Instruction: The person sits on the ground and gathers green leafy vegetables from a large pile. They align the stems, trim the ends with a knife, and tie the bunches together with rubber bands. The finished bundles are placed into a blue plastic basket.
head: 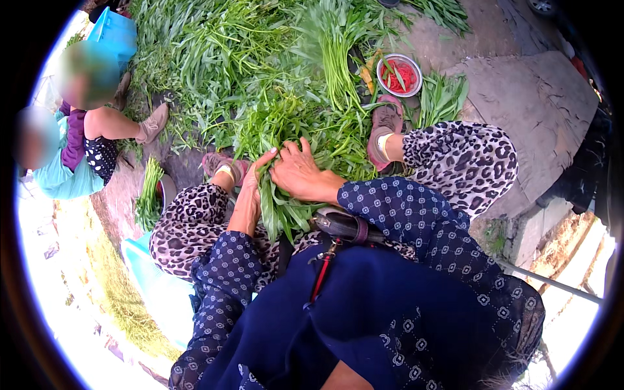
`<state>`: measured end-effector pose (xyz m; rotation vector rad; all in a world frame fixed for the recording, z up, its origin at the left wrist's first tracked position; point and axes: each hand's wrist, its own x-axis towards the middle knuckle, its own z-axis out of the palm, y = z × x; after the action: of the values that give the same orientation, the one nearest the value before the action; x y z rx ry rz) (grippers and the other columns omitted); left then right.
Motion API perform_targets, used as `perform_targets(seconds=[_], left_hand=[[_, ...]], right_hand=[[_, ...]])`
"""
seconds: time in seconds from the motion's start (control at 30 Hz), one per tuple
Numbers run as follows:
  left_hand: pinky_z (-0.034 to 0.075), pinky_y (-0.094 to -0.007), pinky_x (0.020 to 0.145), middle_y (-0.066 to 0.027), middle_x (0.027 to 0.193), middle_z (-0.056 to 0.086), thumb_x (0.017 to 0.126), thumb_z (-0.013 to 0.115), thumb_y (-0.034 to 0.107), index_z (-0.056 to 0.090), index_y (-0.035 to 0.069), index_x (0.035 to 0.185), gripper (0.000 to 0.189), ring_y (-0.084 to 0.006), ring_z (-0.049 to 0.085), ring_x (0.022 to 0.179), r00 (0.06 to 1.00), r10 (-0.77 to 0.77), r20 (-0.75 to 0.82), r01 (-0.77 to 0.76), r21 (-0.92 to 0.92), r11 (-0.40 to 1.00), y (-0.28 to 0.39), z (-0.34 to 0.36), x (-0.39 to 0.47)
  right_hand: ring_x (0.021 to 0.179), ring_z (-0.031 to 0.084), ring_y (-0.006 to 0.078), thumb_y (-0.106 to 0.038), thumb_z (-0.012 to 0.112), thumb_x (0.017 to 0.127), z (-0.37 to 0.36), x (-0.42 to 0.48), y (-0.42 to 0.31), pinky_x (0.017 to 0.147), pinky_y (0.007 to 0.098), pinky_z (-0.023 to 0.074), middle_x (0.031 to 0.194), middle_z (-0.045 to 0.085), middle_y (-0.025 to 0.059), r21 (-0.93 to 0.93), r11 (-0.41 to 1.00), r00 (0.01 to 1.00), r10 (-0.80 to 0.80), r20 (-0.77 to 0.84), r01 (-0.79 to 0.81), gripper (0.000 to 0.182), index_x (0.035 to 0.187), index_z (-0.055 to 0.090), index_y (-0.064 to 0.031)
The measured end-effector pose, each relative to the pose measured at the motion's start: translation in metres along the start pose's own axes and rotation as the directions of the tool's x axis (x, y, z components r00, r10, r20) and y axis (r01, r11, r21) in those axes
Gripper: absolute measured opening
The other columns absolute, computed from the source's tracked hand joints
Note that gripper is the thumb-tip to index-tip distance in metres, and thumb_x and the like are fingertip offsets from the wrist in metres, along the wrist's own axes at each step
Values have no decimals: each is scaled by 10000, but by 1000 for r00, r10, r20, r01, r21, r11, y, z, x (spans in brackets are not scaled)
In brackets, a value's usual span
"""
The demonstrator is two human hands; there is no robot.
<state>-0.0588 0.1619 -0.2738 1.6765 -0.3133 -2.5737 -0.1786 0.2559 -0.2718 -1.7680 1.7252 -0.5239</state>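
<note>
Between my knees I hold a bunch of leafy greens [282, 207], long-leaved and resembling water spinach. My left hand [252, 192] grips its left side, thumb pointing up along it. My right hand [300, 173] lies over the same bunch from the right, its fingers curled; its fingertips are partly hidden. Leaves hang below both hands towards my lap. Just beyond them spreads a large heap of loose greens [234, 58]. A longer bunch with aligned pale stems [341, 73] lies on the heap.
A metal bowl [420, 80] of red ties or bands stands by my right shoe [387, 122]. More greens [441, 97] lie beside it, near flat cardboard [526, 112]. Left are a bundled bunch [150, 192], a seated person [73, 156] and a blue crate [114, 34].
</note>
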Motion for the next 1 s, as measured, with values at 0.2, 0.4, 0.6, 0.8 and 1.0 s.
perform_targets(seconds=[0.2,0.4,0.6,0.8,1.0], left_hand=[[561,-350,736,-105,940,677,836,722,351,627,60,1023,358,-214,654,797,989,144,40,-146,74,986,32,-77,1],[576,-340,687,-106,910,685,847,710,312,633,1,1002,355,-189,650,740,955,288,-64,-291,-33,956,89,-80,-34],[536,-297,516,-97,722,655,808,657,249,617,16,866,244,-204,614,543,989,105,-100,-91,137,986,165,-73,-90],[417,-270,465,-29,605,532,812,643,302,522,67,743,273,-154,500,494,997,71,-24,-68,97,993,184,-39,-100],[319,-271,480,18,637,369,861,618,288,426,103,729,298,-112,350,541,988,109,108,-126,160,979,186,-40,-113]], right_hand=[[1058,551,346,-366,431,960,-24,26,-13,977,602,279,945,647,196,209,976,997,64,30,-69,451,917,714,-18],[825,653,319,-238,455,940,3,63,135,781,416,485,894,687,191,673,636,814,575,-87,-377,330,947,682,2],[976,633,392,-110,537,837,62,73,225,826,462,493,1050,656,225,178,677,700,688,192,-714,216,981,660,-6],[1009,648,335,-88,597,791,60,73,225,848,425,517,1124,629,220,-327,821,786,556,269,-469,255,1016,665,9],[1005,560,316,-176,648,823,31,49,197,839,419,486,1027,616,120,-165,968,956,218,195,-187,170,943,714,-75]])
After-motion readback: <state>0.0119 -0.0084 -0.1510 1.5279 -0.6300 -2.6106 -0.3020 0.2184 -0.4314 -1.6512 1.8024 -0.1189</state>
